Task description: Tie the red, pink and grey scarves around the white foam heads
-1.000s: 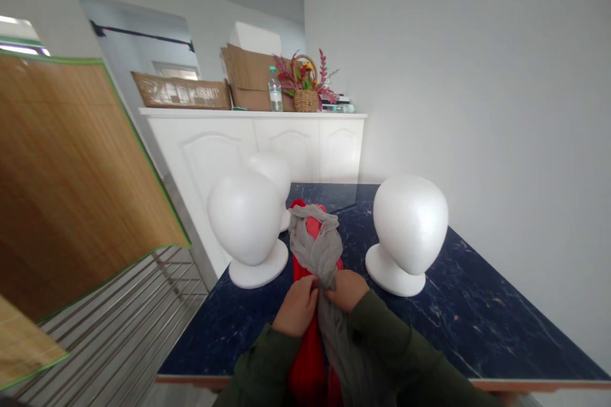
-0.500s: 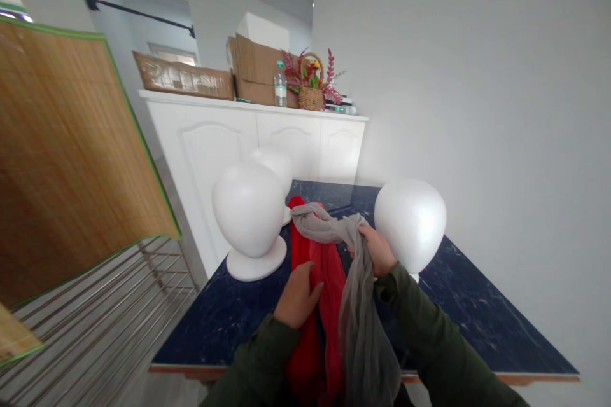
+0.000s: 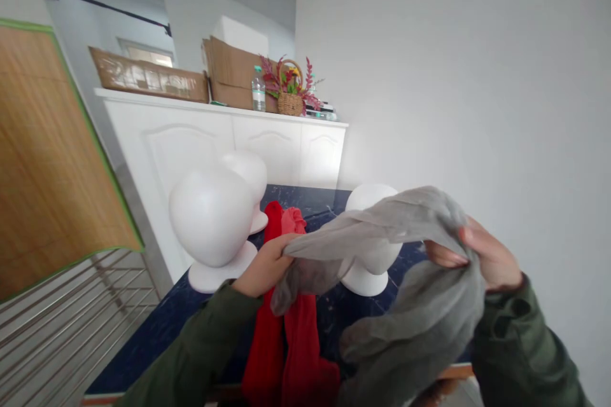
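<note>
A sheer grey scarf (image 3: 382, 219) stretches between my hands above the dark blue marbled table (image 3: 191, 337). My left hand (image 3: 267, 264) pinches one end of it, and my right hand (image 3: 482, 254) is closed round the gathered cloth at the right, with the rest hanging down in loose folds. Beneath lie a bright red scarf (image 3: 267, 343) and a pinkish-red scarf (image 3: 303, 331), side by side, running toward the near edge. The grey cloth partly covers a white head form (image 3: 367, 273) behind it. Two more white head forms (image 3: 210, 216) (image 3: 248, 172) stand at the left.
Behind the table is a white cabinet (image 3: 186, 146) bearing cardboard boxes (image 3: 233, 73), a water bottle (image 3: 258, 90) and a flower basket (image 3: 289, 103). At the left stands a metal rack (image 3: 95, 305) with a bamboo mat (image 3: 52, 159). A bare wall rises at the right.
My left hand has taken hold of the grey scarf. My right hand has moved right with it, lifting and spreading it between both hands. The view has shifted to the right.
</note>
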Demonstrator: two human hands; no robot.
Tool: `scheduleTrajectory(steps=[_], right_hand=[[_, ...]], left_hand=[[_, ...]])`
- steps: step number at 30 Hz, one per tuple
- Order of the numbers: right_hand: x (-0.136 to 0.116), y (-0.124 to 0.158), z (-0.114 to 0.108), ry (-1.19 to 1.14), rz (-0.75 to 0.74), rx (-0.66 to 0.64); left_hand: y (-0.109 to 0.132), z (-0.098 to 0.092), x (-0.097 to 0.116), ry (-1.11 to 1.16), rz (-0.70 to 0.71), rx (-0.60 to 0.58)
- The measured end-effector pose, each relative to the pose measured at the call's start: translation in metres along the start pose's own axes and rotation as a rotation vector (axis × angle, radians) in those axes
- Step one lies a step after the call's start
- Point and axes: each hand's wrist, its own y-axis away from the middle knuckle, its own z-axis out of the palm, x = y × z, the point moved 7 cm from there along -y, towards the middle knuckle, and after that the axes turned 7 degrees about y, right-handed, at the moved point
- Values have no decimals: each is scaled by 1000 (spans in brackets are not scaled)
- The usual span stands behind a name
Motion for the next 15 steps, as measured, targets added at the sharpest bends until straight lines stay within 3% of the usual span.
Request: scheduleTrajectory(steps=[3,6,9,12,15], right_hand=[[7,26,-42,289,110,-28],[20,36,-76,523,233,-33],[28,31,-102,581,310,13],[31,23,-119,630,328,21],[32,19,-131,724,343,-31]], left_hand=[[18,-8,3,344,-201,-63],[26,2,6,552,-335,-230],[16,15,11,265,-318,-369],[-7,17,22,-99,-209,-273],[-21,14,34,-202,-170,-192]])
